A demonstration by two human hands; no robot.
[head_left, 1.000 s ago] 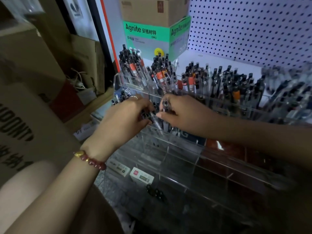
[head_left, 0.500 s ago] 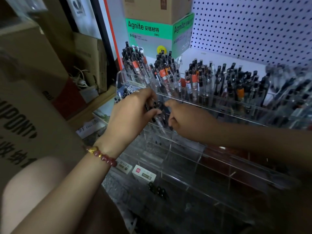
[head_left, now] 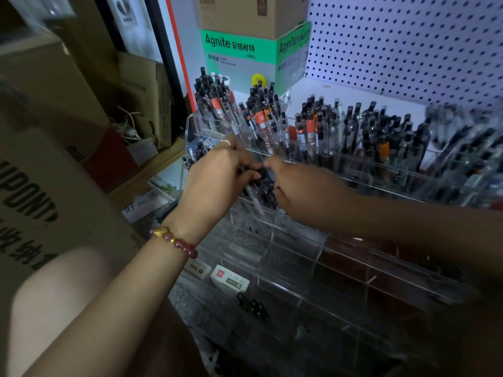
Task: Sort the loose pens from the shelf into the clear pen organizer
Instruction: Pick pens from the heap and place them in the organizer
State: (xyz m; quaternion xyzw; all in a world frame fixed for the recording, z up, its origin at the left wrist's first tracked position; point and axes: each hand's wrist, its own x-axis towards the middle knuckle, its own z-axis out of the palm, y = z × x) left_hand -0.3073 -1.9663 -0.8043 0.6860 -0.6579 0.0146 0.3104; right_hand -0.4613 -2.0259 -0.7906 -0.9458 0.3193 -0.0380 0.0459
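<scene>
A clear tiered pen organizer (head_left: 294, 248) stands on the shelf. Its back row is packed with upright black-capped pens (head_left: 313, 126); the front rows look bare. In a left compartment of the second row stands a bunch of pens (head_left: 261, 186). My left hand (head_left: 215, 175) has its fingers curled round this bunch from the left. My right hand (head_left: 304, 186) meets it from the right, fingers curled at the pen tops; what they pinch is hidden.
A green and grey Agnite box (head_left: 253, 55) with a brown carton on top stands at the back. White pegboard (head_left: 408, 42) backs the shelf. Cardboard boxes (head_left: 49, 148) crowd the left. Price labels (head_left: 228, 278) lie under the organizer's front.
Both hands have risen slightly toward the second row and closed in on the pen bunch. The single pen my right hand held a second ago no longer shows.
</scene>
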